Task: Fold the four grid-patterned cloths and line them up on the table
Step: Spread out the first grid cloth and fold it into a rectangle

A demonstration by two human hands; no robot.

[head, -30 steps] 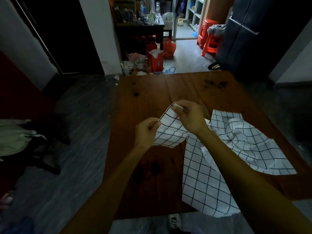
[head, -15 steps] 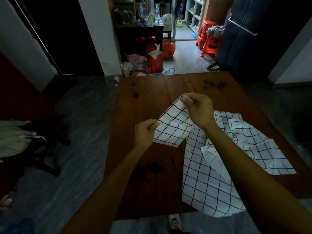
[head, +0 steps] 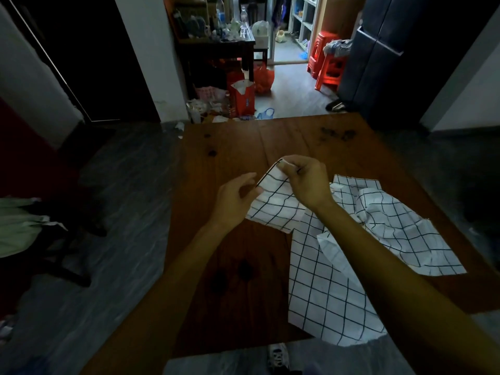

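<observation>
Several white cloths with a black grid lie on the right half of the brown wooden table. My right hand pinches the top corner of one cloth and holds it lifted over the table's middle. My left hand is at that cloth's left edge with its fingers loosened and stretched out, the thumb tip just touching the edge. A second cloth lies flat and overhangs the near table edge. A crumpled cloth lies to the right, partly under my right forearm.
A black chair with a green garment stands on the floor to the left. Beyond the table are a red box, bags, a cluttered dark desk, red stools and a tall dark cabinet. A shoe shows below the near edge.
My left hand has loosened from a tight pinch on the cloth's edge to spread fingers. My right hand moved the pinched corner away, then back a little, stretching the cloth.
</observation>
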